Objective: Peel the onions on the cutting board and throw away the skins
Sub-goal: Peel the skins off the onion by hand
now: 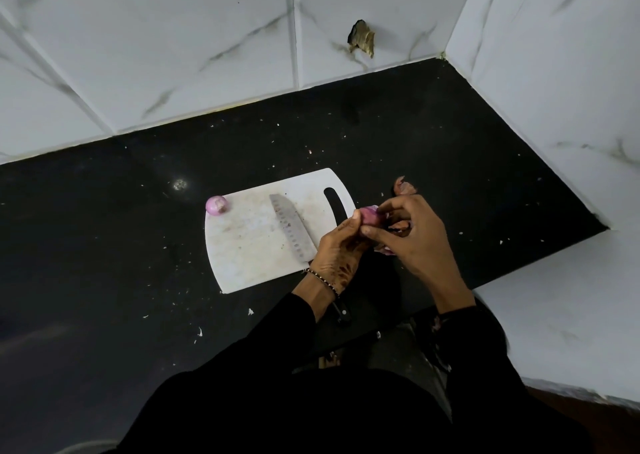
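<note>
The right hand (412, 239) pinches a purple onion (369, 216), with its index fingertip on top and its thumb underneath. The left hand (341, 242) curls round the onion's left end, thumb against it. The onion is held in the air just off the right edge of the white cutting board (249, 245). What shows of it runs roughly left to right between the two hands; which end is root or top cannot be told.

There are two onions. The second onion (217, 205) sits on the board's far left corner. One knife (292, 232) lies diagonally on the board, tip toward the wall and handle toward the person, passing under the left wrist. One curl of onion skin (403, 187) lies on the black counter (104, 228) just beyond the right hand. More skin scraps (384, 250) show beneath that hand, too hidden to count.
</note>
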`<state>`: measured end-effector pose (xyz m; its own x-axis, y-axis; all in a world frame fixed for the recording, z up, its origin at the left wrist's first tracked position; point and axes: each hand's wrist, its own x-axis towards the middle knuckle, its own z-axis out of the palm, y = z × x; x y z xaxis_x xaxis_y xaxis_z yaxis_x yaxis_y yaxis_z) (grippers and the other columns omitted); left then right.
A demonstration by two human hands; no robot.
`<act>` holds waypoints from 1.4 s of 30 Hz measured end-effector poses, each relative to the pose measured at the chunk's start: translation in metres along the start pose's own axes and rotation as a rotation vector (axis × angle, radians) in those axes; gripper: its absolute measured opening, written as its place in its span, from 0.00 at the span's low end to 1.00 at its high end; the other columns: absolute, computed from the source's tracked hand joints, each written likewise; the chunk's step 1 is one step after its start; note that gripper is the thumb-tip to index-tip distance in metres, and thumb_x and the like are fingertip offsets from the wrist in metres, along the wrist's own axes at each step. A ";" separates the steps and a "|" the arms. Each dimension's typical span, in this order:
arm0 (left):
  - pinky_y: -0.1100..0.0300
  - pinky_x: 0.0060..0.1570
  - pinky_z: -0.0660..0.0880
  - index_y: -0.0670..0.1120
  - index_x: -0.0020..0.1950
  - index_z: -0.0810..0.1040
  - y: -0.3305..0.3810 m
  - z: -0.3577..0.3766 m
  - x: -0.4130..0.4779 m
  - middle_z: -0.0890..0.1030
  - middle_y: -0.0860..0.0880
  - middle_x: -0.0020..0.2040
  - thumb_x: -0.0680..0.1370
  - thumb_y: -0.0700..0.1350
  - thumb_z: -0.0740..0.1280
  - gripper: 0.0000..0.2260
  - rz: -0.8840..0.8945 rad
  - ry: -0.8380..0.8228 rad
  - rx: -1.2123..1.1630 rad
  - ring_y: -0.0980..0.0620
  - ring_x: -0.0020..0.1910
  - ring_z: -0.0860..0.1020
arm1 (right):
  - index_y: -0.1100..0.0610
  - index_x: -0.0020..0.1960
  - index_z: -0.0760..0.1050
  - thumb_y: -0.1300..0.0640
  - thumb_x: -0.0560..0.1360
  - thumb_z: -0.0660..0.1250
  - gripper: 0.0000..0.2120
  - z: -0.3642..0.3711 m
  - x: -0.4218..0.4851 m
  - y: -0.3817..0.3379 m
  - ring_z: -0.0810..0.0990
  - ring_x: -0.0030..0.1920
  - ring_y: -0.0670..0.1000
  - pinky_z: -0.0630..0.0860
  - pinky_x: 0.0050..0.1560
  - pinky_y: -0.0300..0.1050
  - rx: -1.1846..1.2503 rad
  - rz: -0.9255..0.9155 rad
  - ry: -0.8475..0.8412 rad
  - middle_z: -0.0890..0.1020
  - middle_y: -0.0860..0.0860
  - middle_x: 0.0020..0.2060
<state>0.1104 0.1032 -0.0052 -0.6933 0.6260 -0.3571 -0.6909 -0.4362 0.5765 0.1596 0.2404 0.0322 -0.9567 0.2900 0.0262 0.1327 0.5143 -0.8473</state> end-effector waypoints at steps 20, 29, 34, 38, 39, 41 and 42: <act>0.46 0.68 0.68 0.37 0.69 0.71 -0.002 -0.006 -0.002 0.73 0.36 0.67 0.81 0.52 0.60 0.23 -0.009 0.054 0.038 0.39 0.67 0.72 | 0.52 0.49 0.76 0.48 0.68 0.78 0.16 0.004 -0.001 -0.005 0.78 0.51 0.45 0.75 0.50 0.33 -0.021 0.053 -0.029 0.78 0.48 0.49; 0.50 0.63 0.74 0.36 0.70 0.71 0.003 -0.005 -0.006 0.75 0.36 0.67 0.81 0.49 0.62 0.22 -0.005 0.141 0.051 0.39 0.66 0.74 | 0.39 0.57 0.79 0.44 0.71 0.74 0.15 0.001 -0.010 -0.007 0.79 0.54 0.41 0.79 0.58 0.52 -0.060 -0.089 0.052 0.79 0.40 0.53; 0.56 0.55 0.79 0.36 0.64 0.76 0.004 -0.007 -0.009 0.82 0.41 0.56 0.81 0.41 0.61 0.14 0.051 0.134 0.028 0.45 0.58 0.80 | 0.44 0.59 0.80 0.48 0.72 0.76 0.16 0.014 -0.014 -0.009 0.78 0.56 0.40 0.78 0.58 0.44 -0.047 -0.065 0.105 0.79 0.41 0.53; 0.47 0.68 0.70 0.37 0.64 0.77 0.005 -0.011 -0.008 0.79 0.37 0.62 0.77 0.42 0.69 0.17 0.033 0.187 0.027 0.39 0.65 0.75 | 0.49 0.61 0.78 0.52 0.69 0.79 0.23 0.017 -0.014 -0.010 0.76 0.55 0.36 0.74 0.55 0.29 -0.073 -0.075 0.026 0.77 0.44 0.56; 0.46 0.69 0.69 0.37 0.64 0.77 0.005 -0.012 -0.008 0.78 0.36 0.63 0.75 0.44 0.71 0.19 0.030 0.203 0.038 0.38 0.66 0.74 | 0.49 0.62 0.77 0.52 0.68 0.80 0.25 0.019 -0.014 -0.008 0.76 0.55 0.38 0.74 0.56 0.31 -0.091 -0.071 0.003 0.77 0.45 0.57; 0.44 0.69 0.69 0.38 0.64 0.77 0.004 -0.011 -0.007 0.78 0.35 0.63 0.72 0.45 0.74 0.23 0.013 0.208 0.063 0.36 0.65 0.74 | 0.49 0.63 0.75 0.50 0.66 0.80 0.28 0.023 -0.014 -0.007 0.75 0.57 0.43 0.73 0.56 0.33 -0.111 -0.051 0.008 0.75 0.47 0.59; 0.46 0.67 0.71 0.38 0.64 0.78 0.004 -0.010 -0.006 0.79 0.36 0.61 0.72 0.45 0.74 0.23 0.007 0.212 0.084 0.37 0.63 0.76 | 0.50 0.63 0.74 0.51 0.66 0.81 0.29 0.026 -0.014 -0.007 0.75 0.57 0.45 0.72 0.55 0.33 -0.119 -0.046 0.029 0.74 0.48 0.59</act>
<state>0.1102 0.0914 -0.0081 -0.7316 0.4694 -0.4944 -0.6727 -0.3792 0.6354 0.1653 0.2122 0.0238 -0.9547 0.2867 0.0804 0.1207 0.6194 -0.7757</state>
